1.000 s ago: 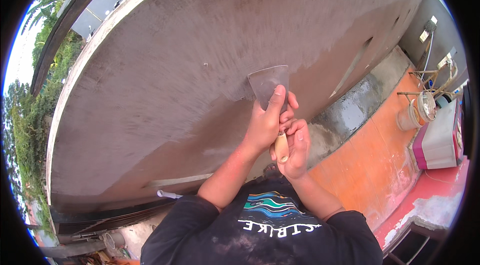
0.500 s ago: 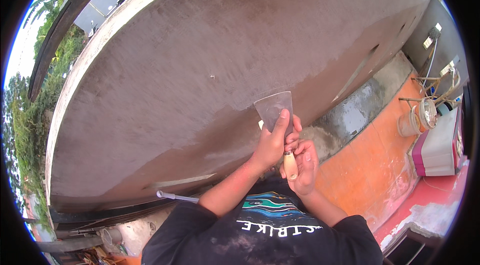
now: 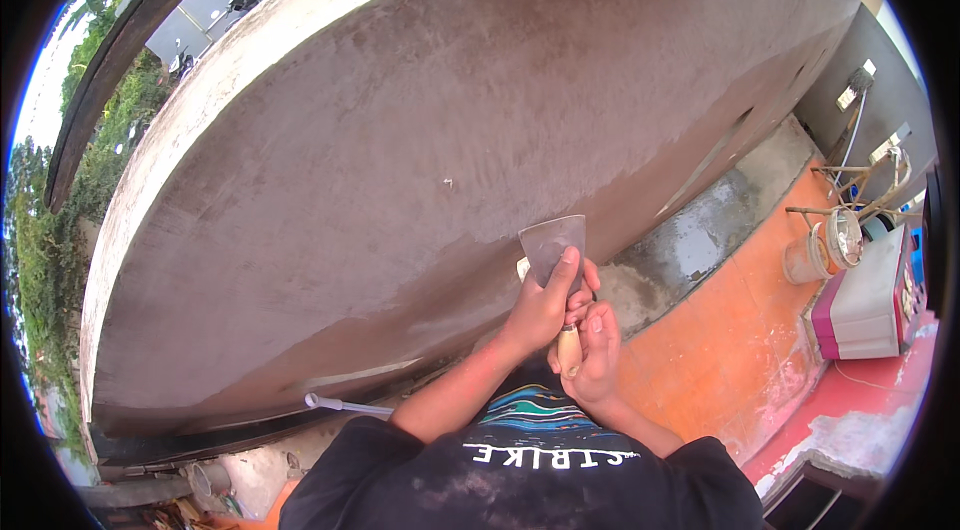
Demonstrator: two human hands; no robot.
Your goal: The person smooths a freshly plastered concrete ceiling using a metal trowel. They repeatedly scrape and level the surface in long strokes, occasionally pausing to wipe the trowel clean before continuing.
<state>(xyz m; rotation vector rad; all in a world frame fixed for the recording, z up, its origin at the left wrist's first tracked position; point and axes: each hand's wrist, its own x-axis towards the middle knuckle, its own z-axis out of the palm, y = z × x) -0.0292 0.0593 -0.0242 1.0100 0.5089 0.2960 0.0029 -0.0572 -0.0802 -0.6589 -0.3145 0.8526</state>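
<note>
Both my hands are at a putty knife with a wide grey blade and a pale wooden handle, blade upward. My left hand grips the blade's lower part, its thumb pressed flat on the face. Lower down, my right hand curls its fingers around the handle, palm turned up. A small pale piece shows beside the left hand; its kind is unclear. Beyond the blade stands a grey-brown plastered wall, with darker, damp-looking patches along its lower part. Whether the blade touches it, I cannot tell.
A grey pole sticks out by my left elbow. To the right lie an orange floor and a wet grey strip along the wall. Buckets, a white-and-magenta box and a brush are at the far right.
The view has shifted, showing more of the wall's pale top edge. My hands and the putty knife sit slightly lower in the picture, with the grip much the same.
</note>
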